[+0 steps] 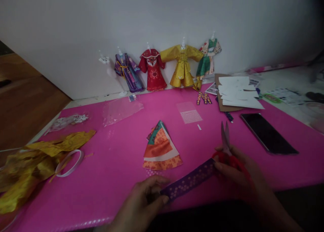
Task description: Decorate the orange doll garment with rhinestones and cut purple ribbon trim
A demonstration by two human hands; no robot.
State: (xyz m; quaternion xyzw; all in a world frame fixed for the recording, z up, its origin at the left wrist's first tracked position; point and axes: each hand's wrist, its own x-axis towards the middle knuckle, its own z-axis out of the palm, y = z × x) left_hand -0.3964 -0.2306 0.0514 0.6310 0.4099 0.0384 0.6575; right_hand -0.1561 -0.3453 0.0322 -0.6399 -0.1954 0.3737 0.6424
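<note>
A dark purple fabric strip [191,178] with small pale dots stretches slantwise between my two hands, above the front of the pink tabletop. My left hand [148,200] pinches its lower left end between thumb and fingers. In my right hand [238,171] are red-handled scissors [226,141], blades pointing up and slightly apart; thumb and fingertips of that hand also grip the strip's right end. Beyond the strip lies a fan-shaped fabric piece [162,147] in orange, white and green.
Several dressed doll forms [153,70] lean along the wall. Crumpled yellow fabric [37,161] and a white tape roll [69,163] lie left. At right are a phone [268,133] and stacked white papers [238,92]. A sheet of tiny white squares [191,116] lies mid-table.
</note>
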